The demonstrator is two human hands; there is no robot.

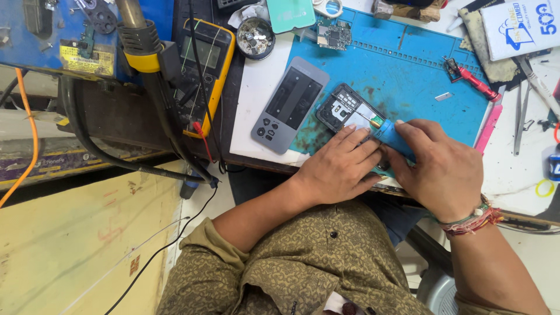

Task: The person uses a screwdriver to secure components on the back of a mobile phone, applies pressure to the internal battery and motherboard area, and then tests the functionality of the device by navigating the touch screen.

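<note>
While left hand (338,166) pins opened phone (348,111) | right hand (443,169) grips blue screwdriver (392,133)

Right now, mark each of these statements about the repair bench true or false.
1. The right hand holds a blue-handled screwdriver over the opened black phone. True.
2. The left hand is lifted clear of the phone. False: it rests on the phone's lower end.
3. The phone lies on a blue work mat. True.
4. The yellow-cased multimeter sits to the right of the phone. False: it is to the left in the picture.
5. A grey rectangular panel with a black insert lies beside the phone. True.
6. The red-handled tool is in the left hand. False: it lies on the mat, untouched.
</note>
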